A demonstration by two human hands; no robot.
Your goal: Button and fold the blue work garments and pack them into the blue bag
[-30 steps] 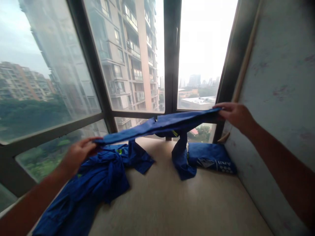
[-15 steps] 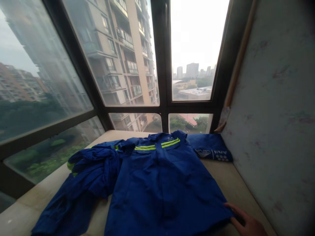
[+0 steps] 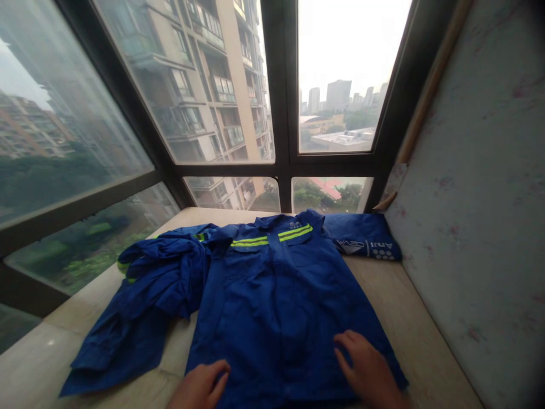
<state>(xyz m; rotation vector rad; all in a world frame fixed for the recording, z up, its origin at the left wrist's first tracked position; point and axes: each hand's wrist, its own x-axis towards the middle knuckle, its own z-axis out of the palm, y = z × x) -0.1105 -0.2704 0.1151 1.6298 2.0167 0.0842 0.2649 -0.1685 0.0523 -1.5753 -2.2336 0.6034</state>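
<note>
A blue work jacket (image 3: pixel 281 307) with yellow-green reflective stripes across its chest lies spread out, front up, its collar toward the window. My left hand (image 3: pixel 202 387) is at its lower left edge, thumb and fingers apart, with no cloth visible between them. Over the lower right part of the jacket is my right hand (image 3: pixel 367 369), open too, its fingers loosely bent and the thumb apart. Whether either hand touches the fabric I cannot tell. To the left lies a crumpled blue garment (image 3: pixel 164 278) with reflective bands, one part stretching toward me.
Behind the jacket's right shoulder, a folded blue cloth piece (image 3: pixel 361 233) with white lettering rests against the patterned wall (image 3: pixel 472 238). Everything lies on a pale stone sill (image 3: pixel 421 318). Dark window frames (image 3: pixel 281 102) rise along the back and left.
My right hand has let go of the jacket's lower right corner and moved left over the cloth. My left hand has risen into view at the bottom. The view has tilted down slightly.
</note>
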